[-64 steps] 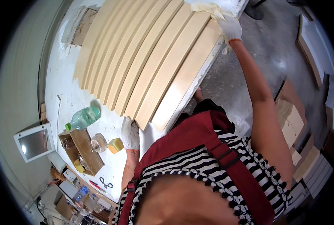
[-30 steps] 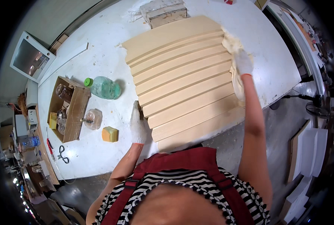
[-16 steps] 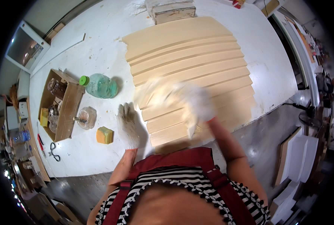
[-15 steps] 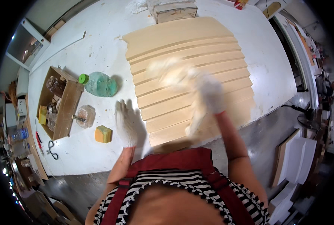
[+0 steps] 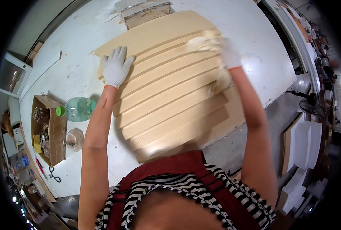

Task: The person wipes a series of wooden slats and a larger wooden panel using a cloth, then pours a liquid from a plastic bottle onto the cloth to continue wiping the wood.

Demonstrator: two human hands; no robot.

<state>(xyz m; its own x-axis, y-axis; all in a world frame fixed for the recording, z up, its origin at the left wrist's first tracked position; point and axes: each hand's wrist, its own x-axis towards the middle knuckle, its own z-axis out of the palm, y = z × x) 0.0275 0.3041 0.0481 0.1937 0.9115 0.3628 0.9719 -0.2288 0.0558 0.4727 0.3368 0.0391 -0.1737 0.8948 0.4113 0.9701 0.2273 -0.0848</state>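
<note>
Head view: a person leans over a white table [image 5: 254, 46] with both gloved hands on a row of pale wooden slats [image 5: 166, 99].
Left hand [image 5: 116, 69]: fingers spread wide and flat, palm pressed on the far left ends of the slats; it grasps nothing.
Right hand [image 5: 226, 53]: blurred, closed around a pale rag [image 5: 203, 41] that lies against the far right part of the slats; a fold of rag hangs down by the wrist.
Slats: side by side, each overlapping the next, running left to right under and between the two hands; the near ones reach the table edge by the person's chest.
Box [image 5: 53, 130]: an open cardboard box left of the slats, well apart from the left hand, holding small jars and a yellow block; the contents are too small to tell further.
Bottle [image 5: 76, 109]: green-capped, clear, on its side between the box and the slats.
Jar [image 5: 75, 138]: clear, just beside the box, near the bottle.
</note>
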